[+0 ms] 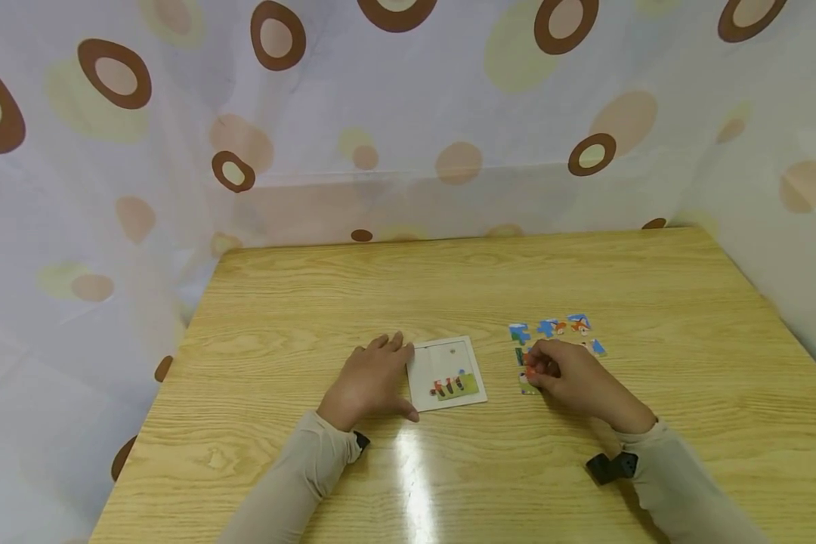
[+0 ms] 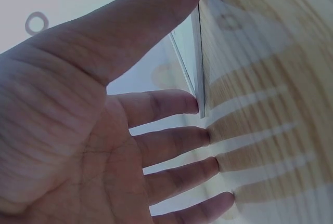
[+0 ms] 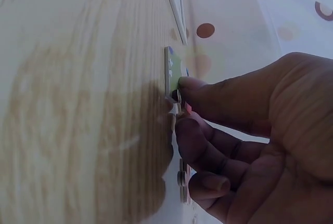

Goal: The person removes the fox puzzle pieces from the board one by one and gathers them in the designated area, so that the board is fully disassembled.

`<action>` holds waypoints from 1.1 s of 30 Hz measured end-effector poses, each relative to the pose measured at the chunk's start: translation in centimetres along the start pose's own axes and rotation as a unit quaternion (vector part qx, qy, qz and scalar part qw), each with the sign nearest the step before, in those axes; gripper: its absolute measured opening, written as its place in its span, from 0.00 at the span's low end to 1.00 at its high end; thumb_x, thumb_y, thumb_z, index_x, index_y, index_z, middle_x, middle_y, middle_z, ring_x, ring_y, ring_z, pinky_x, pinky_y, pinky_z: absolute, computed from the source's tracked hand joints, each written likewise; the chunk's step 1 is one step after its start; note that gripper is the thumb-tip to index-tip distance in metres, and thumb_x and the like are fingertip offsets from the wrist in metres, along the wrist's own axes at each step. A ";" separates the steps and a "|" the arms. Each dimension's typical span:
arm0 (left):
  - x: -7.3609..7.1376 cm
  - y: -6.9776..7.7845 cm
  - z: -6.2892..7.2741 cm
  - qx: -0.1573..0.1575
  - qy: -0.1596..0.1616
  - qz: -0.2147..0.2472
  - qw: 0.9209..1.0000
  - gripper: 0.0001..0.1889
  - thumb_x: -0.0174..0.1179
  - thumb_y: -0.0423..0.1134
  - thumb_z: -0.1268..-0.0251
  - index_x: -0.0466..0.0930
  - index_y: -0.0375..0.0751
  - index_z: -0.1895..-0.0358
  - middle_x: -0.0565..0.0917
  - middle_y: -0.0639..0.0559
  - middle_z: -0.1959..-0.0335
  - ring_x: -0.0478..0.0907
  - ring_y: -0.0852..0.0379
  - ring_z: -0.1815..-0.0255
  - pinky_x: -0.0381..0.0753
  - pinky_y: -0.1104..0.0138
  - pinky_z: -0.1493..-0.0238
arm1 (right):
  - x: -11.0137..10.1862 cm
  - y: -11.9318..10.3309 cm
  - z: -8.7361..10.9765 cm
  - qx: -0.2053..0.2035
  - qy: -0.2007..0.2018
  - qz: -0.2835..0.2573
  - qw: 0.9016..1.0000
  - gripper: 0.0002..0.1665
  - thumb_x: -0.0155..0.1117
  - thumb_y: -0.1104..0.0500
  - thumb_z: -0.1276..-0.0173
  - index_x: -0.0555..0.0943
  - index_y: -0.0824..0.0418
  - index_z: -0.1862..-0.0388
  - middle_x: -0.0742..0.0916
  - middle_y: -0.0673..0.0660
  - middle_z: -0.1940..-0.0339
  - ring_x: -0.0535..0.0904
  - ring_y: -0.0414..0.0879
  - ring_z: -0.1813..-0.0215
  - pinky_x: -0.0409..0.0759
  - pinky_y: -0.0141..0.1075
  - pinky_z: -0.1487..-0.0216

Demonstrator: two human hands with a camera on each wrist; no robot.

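A white square puzzle tray (image 1: 421, 370) lies on the table, with joined green and red pieces (image 1: 459, 386) in its lower right part. My left hand (image 1: 372, 381) rests at the tray's left side, its fingers spread. In the left wrist view, the fingertips (image 2: 190, 102) are right at the tray's edge (image 2: 199, 63). To the right, my right hand (image 1: 574, 378) pinches a green puzzle piece (image 3: 173, 70) between thumb and index finger, low over the table. Loose pieces (image 1: 519, 332) lie around that hand, and it hides some of them.
More blue and orange pieces (image 1: 579, 323) lie beyond the right hand. The wooden table (image 1: 299, 295) reaches back to a curtain (image 1: 408, 113) with brown and beige spots. A dark wrist device (image 1: 612, 468) sits at the right cuff.
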State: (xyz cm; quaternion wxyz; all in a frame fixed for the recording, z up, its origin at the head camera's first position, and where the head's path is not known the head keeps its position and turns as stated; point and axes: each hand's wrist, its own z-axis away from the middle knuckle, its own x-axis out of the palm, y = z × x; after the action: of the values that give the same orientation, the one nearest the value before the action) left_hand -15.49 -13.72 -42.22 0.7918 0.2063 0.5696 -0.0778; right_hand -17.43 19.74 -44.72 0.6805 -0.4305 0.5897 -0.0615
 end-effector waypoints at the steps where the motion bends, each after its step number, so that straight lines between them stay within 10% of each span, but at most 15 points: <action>1: 0.0 0.0 0.0 0.000 0.000 -0.002 1.000 0.57 0.81 0.62 0.56 0.66 0.40 0.22 0.62 0.38 0.20 0.60 0.37 0.21 0.67 0.39 0.30 | 0.0 -0.1 0.0 -0.002 0.000 0.001 1.000 0.06 0.72 0.67 0.32 0.82 0.61 0.61 0.83 0.47 0.68 0.77 0.38 0.69 0.78 0.34 0.67; 33: 0.0 0.2 -0.1 -0.008 0.007 -0.015 1.000 0.57 0.81 0.64 0.57 0.68 0.40 0.23 0.64 0.39 0.21 0.62 0.38 0.22 0.69 0.41 0.31 | 5.8 -6.4 -6.3 -0.070 -0.107 -0.046 0.991 0.08 0.70 0.67 0.30 0.83 0.66 0.54 0.81 0.53 0.64 0.74 0.39 0.68 0.76 0.34 0.64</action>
State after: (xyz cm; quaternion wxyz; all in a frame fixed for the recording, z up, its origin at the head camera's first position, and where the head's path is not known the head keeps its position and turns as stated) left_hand -15.53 -13.52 -42.23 0.7882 0.1925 0.5784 -0.0838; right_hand -18.40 9.10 -44.40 0.7041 -0.5081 0.4960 -0.0049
